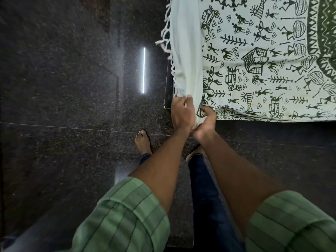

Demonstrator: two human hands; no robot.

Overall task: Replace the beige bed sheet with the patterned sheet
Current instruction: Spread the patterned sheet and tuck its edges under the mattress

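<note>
floor: dark speckled stone | light streak: reflected on floor

The person wears a green shirt with thin darker stripes, its sleeves rolled into thick cuffs well back from each hand, leaving the forearms bare. Dark blue trousers cover the legs, and the feet are bare.

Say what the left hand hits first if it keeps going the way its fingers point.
The left hand points up-frame along the bed's edge, already gripping the patterned sheet at its corner. Straight on it meets more of that sheet's plain folded-over border; depth is unclear, so it might slide alongside it.
</note>
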